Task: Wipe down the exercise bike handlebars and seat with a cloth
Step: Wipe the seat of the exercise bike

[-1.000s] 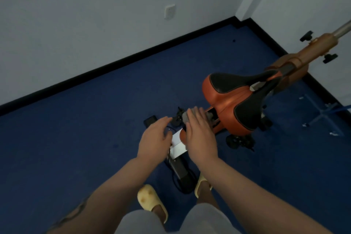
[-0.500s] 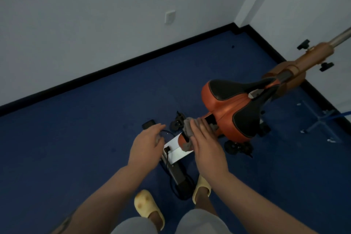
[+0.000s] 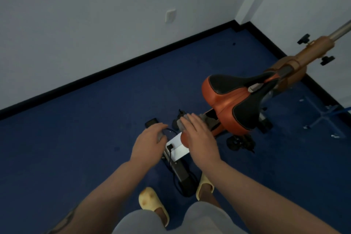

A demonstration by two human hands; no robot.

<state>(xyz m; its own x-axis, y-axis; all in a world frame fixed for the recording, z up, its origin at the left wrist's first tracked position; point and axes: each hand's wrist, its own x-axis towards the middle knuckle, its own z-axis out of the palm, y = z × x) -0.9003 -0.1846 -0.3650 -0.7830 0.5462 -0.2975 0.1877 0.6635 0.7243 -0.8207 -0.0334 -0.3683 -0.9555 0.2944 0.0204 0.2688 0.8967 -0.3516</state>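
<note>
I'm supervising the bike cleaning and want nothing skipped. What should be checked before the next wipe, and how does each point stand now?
1. Grey cloth under right hand: ok, straight fingers press it on the frame.
2. Left hand steadying the bike: cannot tell, fingers curl over something grey.
3. Seat within view and unobstructed: ok.
4. Seat already wiped: cannot tell.
5. Handlebars in view: not ok.
6. Cable clear of feet: not ok, it loops beside the right slipper.

Seat (image 3: 229, 100): smooth orange leather-look panels, matt black inserts, pale stitching. Grey cloth (image 3: 181, 122) under the right hand (image 3: 199, 138), soft, matt. Bike frame (image 3: 284, 62) orange, slight sheen; bare metal post (image 3: 341, 29) beyond it. Carpet (image 3: 85, 129) blue, matt, short pile. Slippers (image 3: 152, 203) yellow, foam-like, matt.
</note>
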